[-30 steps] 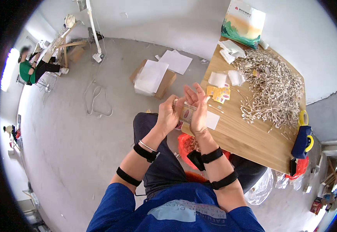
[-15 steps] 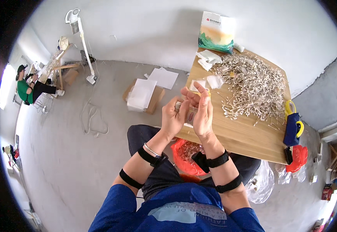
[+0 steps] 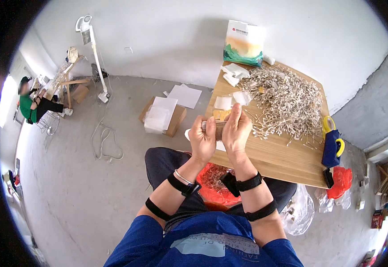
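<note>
My left hand (image 3: pixel 203 140) and my right hand (image 3: pixel 237 132) are close together over the near left edge of the wooden table (image 3: pixel 274 158). Between them they grip a bundle of cotton swabs (image 3: pixel 219 129), fingers curled round its two ends; most of it is hidden. Just beyond the hands lies a small yellow piece (image 3: pixel 221 114), with clear plastic packets (image 3: pixel 223 103) behind it. Under my hands a white sheet-like piece (image 3: pixel 220 145) shows in part. A large loose heap of cotton swabs (image 3: pixel 287 102) covers the far right part of the table.
A printed paper bag (image 3: pixel 244 43) stands at the back. Yellow-handled tape dispenser-like item (image 3: pixel 331 149) sits at the right edge. Below the table, a red bag (image 3: pixel 216 184) holds loose swab-like bits. A cardboard box (image 3: pixel 176 121) with white sheets stands on the floor. A person (image 3: pixel 29 107) sits far left.
My right hand has gone from spread fingers to closing round the bundle's right end. My left hand has shifted slightly, and a white piece now shows under the hands.
</note>
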The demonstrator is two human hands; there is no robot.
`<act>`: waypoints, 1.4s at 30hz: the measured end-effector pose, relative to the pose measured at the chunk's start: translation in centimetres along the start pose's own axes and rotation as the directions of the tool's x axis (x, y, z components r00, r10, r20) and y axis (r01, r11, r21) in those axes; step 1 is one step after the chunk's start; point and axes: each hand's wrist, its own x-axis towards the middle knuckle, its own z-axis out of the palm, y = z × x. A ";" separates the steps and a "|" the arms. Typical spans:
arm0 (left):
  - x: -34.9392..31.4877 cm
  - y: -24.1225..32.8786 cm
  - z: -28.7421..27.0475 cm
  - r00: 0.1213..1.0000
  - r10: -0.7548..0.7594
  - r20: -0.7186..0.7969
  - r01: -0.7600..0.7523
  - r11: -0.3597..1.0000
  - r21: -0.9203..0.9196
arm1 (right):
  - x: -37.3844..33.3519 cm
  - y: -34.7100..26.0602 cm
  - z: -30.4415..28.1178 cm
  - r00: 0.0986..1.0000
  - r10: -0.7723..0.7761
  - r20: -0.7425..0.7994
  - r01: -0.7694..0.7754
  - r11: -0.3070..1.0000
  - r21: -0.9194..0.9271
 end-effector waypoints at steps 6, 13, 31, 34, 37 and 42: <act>0.9 2.2 -1.1 0.932 -0.215 0.292 0.268 0.951 -0.153 | 0.9 -0.6 -1.0 0.989 -0.147 0.011 0.148 0.984 -0.095; 4.9 4.9 -4.9 0.488 -0.326 0.809 0.307 0.932 0.190 | 2.5 -2.2 -3.5 0.889 -0.334 0.314 0.403 0.896 -0.187; 3.4 4.4 -2.3 0.266 -0.296 0.917 0.343 0.918 0.197 | 1.9 -3.7 -4.4 0.701 -0.403 0.589 0.626 0.743 -0.236; 3.1 3.9 -2.4 0.284 -0.297 0.912 0.387 0.906 0.174 | 2.0 -3.7 -4.6 0.692 -0.309 0.652 0.585 0.769 -0.257; 3.3 4.4 -2.5 0.326 -0.303 0.896 0.405 0.901 0.157 | 3.0 -4.1 -5.8 0.683 -0.127 0.719 0.336 0.929 -0.154; 3.0 4.8 -2.9 0.372 -0.323 0.870 0.440 0.887 0.141 | 2.6 -4.0 -7.2 0.557 -0.064 0.828 0.208 0.976 -0.064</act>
